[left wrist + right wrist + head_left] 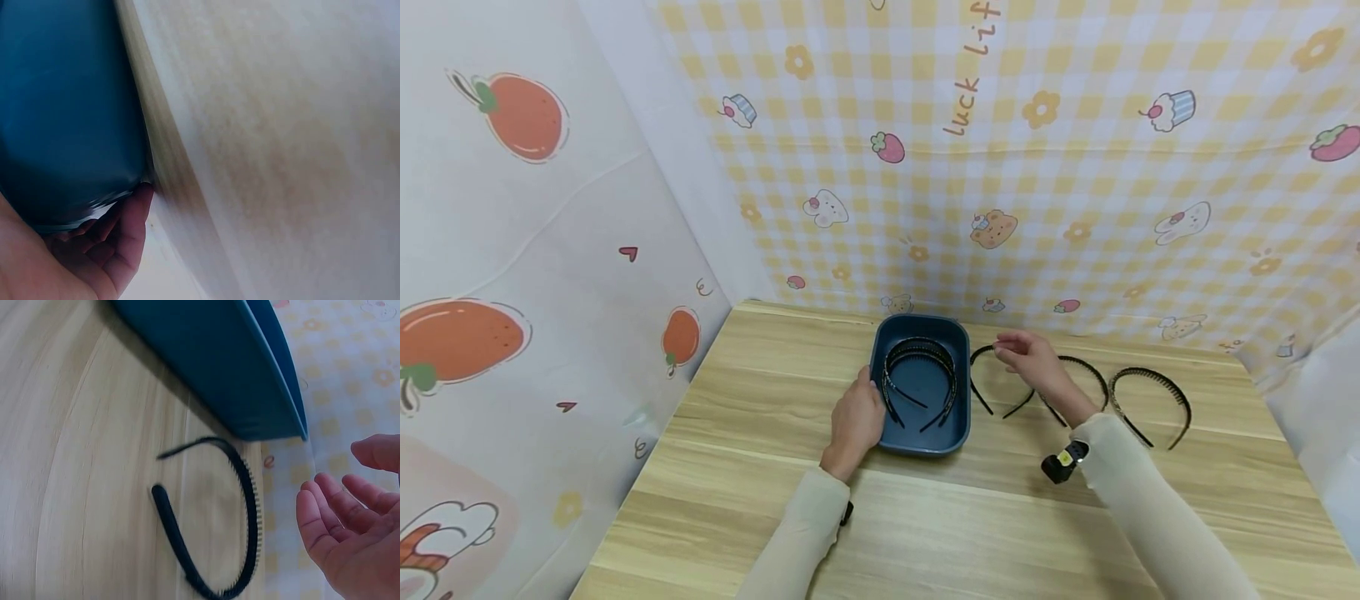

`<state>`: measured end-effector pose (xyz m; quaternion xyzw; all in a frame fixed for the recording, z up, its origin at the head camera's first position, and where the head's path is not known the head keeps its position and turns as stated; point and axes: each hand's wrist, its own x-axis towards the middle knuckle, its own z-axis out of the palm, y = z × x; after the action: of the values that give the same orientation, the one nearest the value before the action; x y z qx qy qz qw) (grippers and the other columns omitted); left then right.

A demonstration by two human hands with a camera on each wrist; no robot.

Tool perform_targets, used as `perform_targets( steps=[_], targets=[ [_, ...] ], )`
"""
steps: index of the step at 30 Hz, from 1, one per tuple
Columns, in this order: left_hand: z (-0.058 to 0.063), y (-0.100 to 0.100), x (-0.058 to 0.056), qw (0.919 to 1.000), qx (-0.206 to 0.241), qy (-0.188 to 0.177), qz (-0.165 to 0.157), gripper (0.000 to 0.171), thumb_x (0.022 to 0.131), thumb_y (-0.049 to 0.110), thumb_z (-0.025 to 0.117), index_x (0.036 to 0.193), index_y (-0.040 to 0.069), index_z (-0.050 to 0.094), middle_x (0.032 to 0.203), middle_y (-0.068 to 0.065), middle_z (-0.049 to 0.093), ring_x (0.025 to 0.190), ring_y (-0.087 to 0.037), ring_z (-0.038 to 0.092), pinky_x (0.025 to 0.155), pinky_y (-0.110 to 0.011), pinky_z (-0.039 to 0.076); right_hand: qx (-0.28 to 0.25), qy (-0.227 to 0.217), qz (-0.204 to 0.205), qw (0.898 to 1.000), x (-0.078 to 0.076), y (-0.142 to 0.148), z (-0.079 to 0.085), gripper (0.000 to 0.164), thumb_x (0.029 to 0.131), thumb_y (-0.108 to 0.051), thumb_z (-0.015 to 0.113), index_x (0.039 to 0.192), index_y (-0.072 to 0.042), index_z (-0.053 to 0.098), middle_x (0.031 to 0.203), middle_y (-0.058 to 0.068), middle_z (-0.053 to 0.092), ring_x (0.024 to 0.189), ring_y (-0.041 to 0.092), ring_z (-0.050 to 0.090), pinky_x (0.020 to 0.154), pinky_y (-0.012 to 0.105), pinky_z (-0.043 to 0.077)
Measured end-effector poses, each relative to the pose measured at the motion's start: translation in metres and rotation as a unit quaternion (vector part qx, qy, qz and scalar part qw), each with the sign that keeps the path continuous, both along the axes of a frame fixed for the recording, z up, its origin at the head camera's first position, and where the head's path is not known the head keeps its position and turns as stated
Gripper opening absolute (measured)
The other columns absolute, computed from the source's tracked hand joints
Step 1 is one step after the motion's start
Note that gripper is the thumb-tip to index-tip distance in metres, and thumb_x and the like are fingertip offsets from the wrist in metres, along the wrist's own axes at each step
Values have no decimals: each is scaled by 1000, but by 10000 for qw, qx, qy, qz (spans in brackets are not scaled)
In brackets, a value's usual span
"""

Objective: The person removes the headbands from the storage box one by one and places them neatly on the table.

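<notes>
My left hand [859,412] holds the left side of a dark blue plastic bin [925,452], its bent fingers [128,234] against the outer wall in the left wrist view; the thumb is hidden there. Inside the bin lie several dark toothed headbands [953,387], overlapping. My right hand [1030,360] hovers over the nearest headband [976,387] right of the bin, covering part of it in the head view. Nothing is held in that hand: its fingers [331,519] are loosely bent and the thumb stands apart. In the right wrist view this black headband [251,512] lies whole on the table.
Farther right on the wooden table [760,375] are two more headbands, a middle one [1096,371] partly behind my right forearm and an outer one [1180,396]. A checked cloth [865,233] hangs behind the table, and a white printed sheet [610,200] at the left.
</notes>
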<state>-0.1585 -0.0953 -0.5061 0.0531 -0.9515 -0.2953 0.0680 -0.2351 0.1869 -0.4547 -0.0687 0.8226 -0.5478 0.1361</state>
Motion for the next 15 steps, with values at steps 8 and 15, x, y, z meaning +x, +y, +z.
perform_targets(
  steps=[8, 15],
  targets=[
    [1, 0, 0, 10000, -30, 81, -42, 37, 97, 18, 34, 131, 5, 43, 98, -11, 63, 61, -22, 57, 44, -30, 38, 29, -55, 88, 9999, -2, -17, 1, 40, 93, -18, 51, 127, 0, 44, 122, 24, 50, 109, 36, 50, 85, 46, 44],
    [1, -1, 1, 9999, -47, 135, -50, 36, 97, 17, 35, 130, 5, 43, 97, -11, 63, 60, -21, 57, 44, -31, 38, -63, -79, 135, 9999, -2, -28, 0, 40, 92, -16, 51, 128, 0, 44, 123, 22, 51, 110, 37, 50, 86, 49, 42]
  ],
)
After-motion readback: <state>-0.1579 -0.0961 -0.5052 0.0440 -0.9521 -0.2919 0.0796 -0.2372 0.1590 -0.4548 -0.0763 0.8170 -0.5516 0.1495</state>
